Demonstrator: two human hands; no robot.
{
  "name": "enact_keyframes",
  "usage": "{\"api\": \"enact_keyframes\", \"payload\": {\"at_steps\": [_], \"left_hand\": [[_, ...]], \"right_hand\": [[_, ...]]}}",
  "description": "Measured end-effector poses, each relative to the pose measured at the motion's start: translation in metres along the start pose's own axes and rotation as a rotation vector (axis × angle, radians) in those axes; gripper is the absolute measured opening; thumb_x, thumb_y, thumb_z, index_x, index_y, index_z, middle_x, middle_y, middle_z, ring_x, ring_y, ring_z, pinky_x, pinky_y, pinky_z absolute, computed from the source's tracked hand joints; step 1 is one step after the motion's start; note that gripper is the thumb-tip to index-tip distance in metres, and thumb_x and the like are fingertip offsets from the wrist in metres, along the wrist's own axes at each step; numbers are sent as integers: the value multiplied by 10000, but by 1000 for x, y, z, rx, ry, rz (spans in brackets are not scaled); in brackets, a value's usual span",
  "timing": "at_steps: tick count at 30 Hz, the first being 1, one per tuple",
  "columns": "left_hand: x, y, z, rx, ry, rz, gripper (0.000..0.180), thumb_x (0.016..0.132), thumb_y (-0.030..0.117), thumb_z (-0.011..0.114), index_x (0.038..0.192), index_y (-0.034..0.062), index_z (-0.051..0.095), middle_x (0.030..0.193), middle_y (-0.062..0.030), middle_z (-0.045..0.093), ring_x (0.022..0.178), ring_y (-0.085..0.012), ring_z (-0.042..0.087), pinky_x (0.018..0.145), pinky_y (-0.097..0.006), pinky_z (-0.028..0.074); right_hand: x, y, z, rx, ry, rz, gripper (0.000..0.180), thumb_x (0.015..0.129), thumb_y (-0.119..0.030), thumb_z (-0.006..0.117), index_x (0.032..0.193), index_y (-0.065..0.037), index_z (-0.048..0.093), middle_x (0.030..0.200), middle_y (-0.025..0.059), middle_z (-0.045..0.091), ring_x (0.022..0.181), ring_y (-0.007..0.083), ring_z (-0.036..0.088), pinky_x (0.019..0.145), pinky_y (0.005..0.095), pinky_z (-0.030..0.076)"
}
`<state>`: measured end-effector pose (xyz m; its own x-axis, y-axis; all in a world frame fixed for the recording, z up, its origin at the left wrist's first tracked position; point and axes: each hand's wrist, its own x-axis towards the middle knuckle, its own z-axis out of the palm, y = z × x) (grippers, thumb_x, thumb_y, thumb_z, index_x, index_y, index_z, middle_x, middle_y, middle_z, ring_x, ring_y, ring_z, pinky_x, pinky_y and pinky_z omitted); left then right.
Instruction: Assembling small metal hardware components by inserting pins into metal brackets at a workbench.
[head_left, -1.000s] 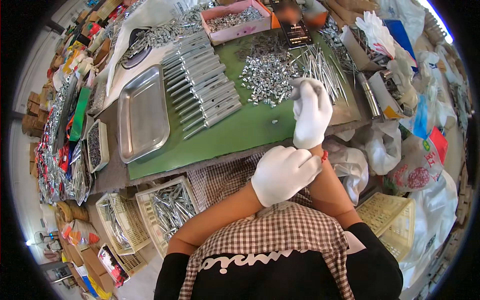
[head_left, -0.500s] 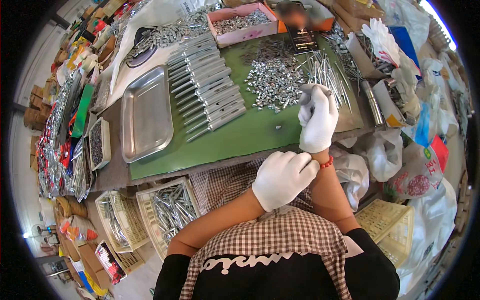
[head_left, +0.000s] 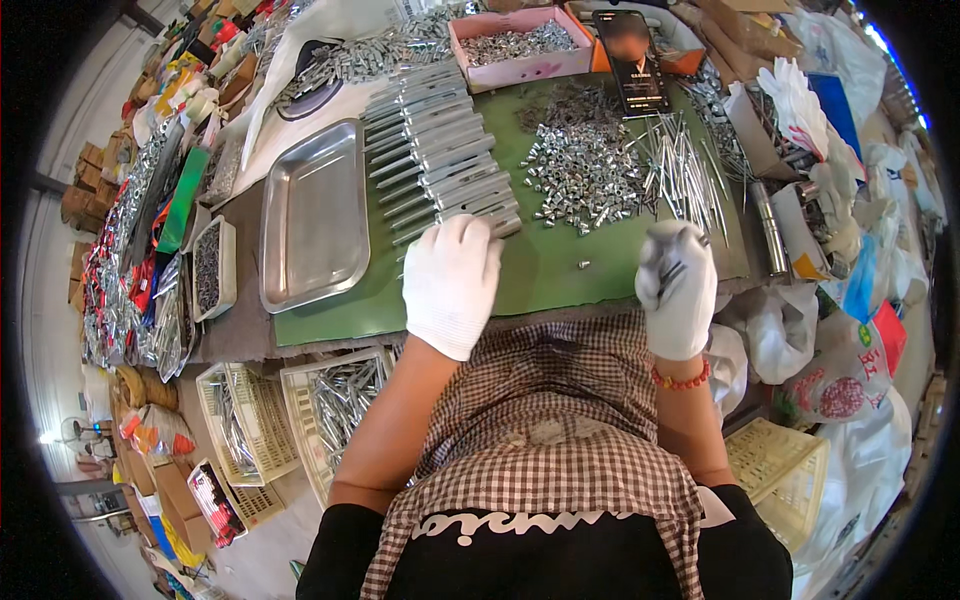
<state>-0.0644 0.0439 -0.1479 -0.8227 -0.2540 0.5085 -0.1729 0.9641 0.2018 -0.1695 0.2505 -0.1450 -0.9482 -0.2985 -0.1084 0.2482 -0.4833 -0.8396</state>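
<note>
My left hand (head_left: pixel 452 285), in a white glove, is at the near end of a row of grey metal tubes with thin pointed ends (head_left: pixel 430 150). Its fingers curl together over the nearest tube; whether they grip it is hidden. To the right, my right hand (head_left: pixel 678 290) is a loosely closed fist, its glove grey at the fingers. What it holds, if anything, I cannot make out. Beyond it lie thin metal rods (head_left: pixel 685 175) and a heap of small silvery metal sleeves (head_left: pixel 585 180). One loose sleeve (head_left: pixel 584 265) sits between my hands on the green mat (head_left: pixel 560 285).
An empty steel tray (head_left: pixel 317 220) stands left of the tubes. A pink box (head_left: pixel 525 70) of small metal parts and an upright phone (head_left: pixel 632 65) are at the back. Below the table's left edge stand plastic baskets (head_left: pixel 245 420) with metal parts. Plastic bags (head_left: pixel 785 330) hang at right.
My left hand has left the right wrist and moved left and forward to the tubes. My right hand has come down and slightly right, away from the sleeves.
</note>
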Motion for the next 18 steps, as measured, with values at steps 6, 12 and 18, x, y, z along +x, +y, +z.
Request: {"api": "enact_keyframes", "payload": {"at_steps": [6, 12, 18], "left_hand": [[3, 1, -7, -41, -155, -23, 134, 826, 135, 701, 937, 76, 654, 956, -98, 647, 863, -323, 616, 774, -434, 489], [-2, -11, -9, -109, -20, 187, 198, 787, 110, 725, 962, 57, 650, 937, -99, 642, 857, -326, 625, 764, -429, 500], [10, 5, -22, -227, -424, 317, 279, 836, 136, 683, 1094, 50, 620, 917, -105, 651, 820, -326, 650, 714, -424, 524]], "right_hand": [[-13, 0, -3, -202, -97, 27, 226, 1011, -141, 461, 1007, 2, 637, 793, 29, 595, 546, 33, 400, 473, 186, 299], [-24, -6, 1, -519, -289, 108, 249, 999, -87, 486, 1150, 5, 660, 847, 9, 608, 615, 21, 445, 554, 181, 366], [-23, -8, 18, -577, -268, 226, 307, 1039, -135, 482, 1282, -2, 615, 790, -20, 607, 592, 22, 477, 554, 200, 407]]}}
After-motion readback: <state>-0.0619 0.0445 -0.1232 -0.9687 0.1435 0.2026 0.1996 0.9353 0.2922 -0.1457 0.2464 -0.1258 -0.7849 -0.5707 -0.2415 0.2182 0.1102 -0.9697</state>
